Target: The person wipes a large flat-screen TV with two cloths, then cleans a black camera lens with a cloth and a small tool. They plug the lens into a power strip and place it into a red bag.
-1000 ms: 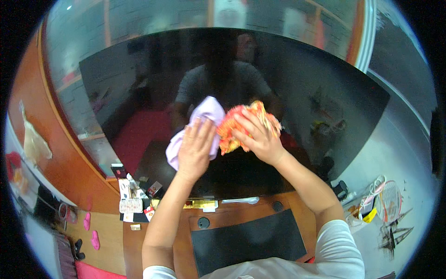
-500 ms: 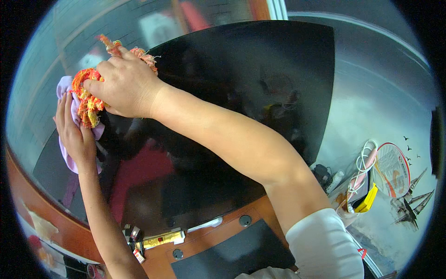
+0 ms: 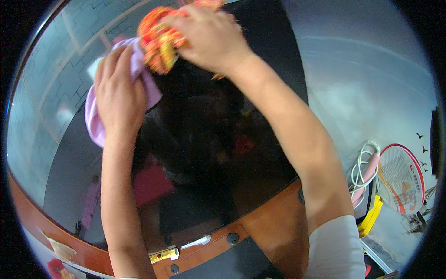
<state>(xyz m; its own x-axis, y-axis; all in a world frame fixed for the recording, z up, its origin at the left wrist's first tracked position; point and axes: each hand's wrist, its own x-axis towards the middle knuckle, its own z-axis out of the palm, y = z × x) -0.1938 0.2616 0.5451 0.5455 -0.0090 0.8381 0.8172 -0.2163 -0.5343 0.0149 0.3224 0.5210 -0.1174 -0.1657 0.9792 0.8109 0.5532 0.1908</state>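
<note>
A large glossy black screen (image 3: 200, 125) fills the middle of the view and reflects the room. My left hand (image 3: 120, 93) holds a lilac cloth (image 3: 95, 124) against its left part, with the cloth bunched under the fingers and thumb. To the right and a little higher, my right hand (image 3: 211, 39) grips a shaggy orange, red and yellow yarn cloth (image 3: 155, 35) near the screen's top edge. The two cloths touch or overlap. The right hand is slightly blurred, and its fingertips are partly hidden in the yarn.
Below the screen runs a brown wooden ledge (image 3: 269, 209) with a gold packet (image 3: 163, 255) and a white slim item (image 3: 196, 242). At the right, a pink-handled appliance with white cord (image 3: 367, 174), a yellow object (image 3: 370, 216) and a red-rimmed racket (image 3: 400, 179) stand by the wall.
Both hands, still on their cloths, have shifted up and to the right in the view. The view itself has also moved, with the ledge items appearing lower.
</note>
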